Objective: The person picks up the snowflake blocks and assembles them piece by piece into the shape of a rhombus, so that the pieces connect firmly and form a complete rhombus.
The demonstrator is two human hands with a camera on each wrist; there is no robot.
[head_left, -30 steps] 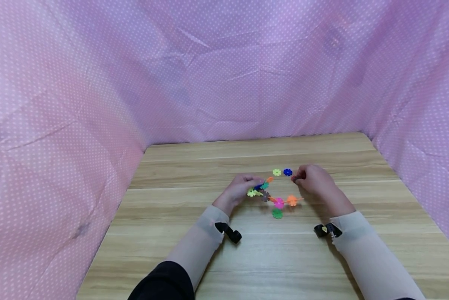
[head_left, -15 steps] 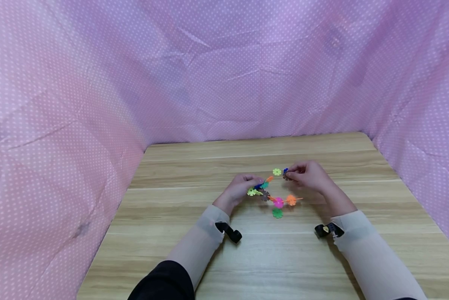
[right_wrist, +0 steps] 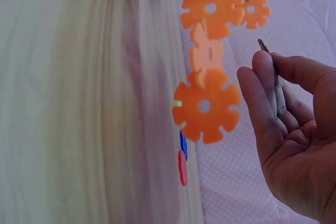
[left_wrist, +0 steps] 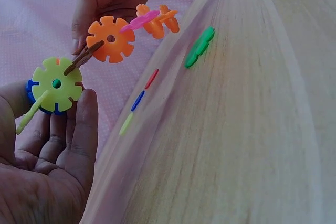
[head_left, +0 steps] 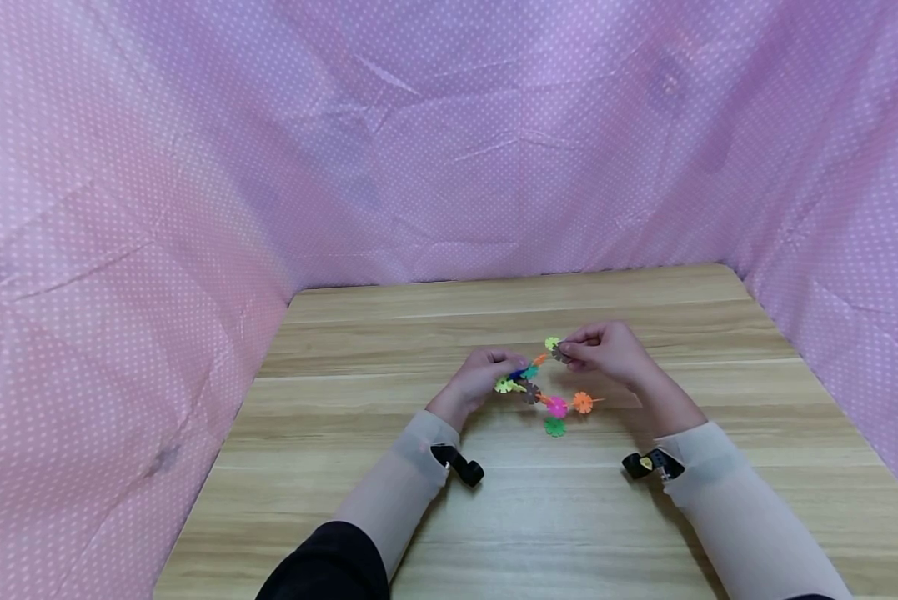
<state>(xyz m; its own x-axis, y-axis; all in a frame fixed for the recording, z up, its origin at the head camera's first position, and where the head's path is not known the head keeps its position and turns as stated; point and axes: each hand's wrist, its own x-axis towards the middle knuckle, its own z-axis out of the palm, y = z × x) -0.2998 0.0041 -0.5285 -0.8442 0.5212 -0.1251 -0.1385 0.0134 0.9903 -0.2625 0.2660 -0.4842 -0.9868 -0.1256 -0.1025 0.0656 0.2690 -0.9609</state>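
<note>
The right hand (head_left: 615, 354) has moved leftward since a second ago, carrying a brown snowflake disc (head_left: 560, 352) toward the left hand (head_left: 474, 383), which has stayed in place. From the head, the brown disc now overlaps a loose yellow disc (head_left: 551, 342), and the loose blue disc (left_wrist: 137, 100) that showed there earlier is covered. The right hand pinches the brown disc between thumb and fingers; the right wrist view shows it edge-on, apart from the linked pieces in that view. The left hand grips one end of a chain of interlocking snowflake discs (left_wrist: 123, 48).

The left wrist view shows what the head view partly hides: a yellow disc lying against a blue one at the gripped end, then brown, orange and pink pieces slotted together. It also reveals a red disc (left_wrist: 151, 78) lying in a row with the loose blue and yellow ones on the wood-grain table (head_left: 539, 517). The right wrist view shows the chain's orange discs closest. A green disc (head_left: 555, 427) lies on the table on the near side of the chain.
</note>
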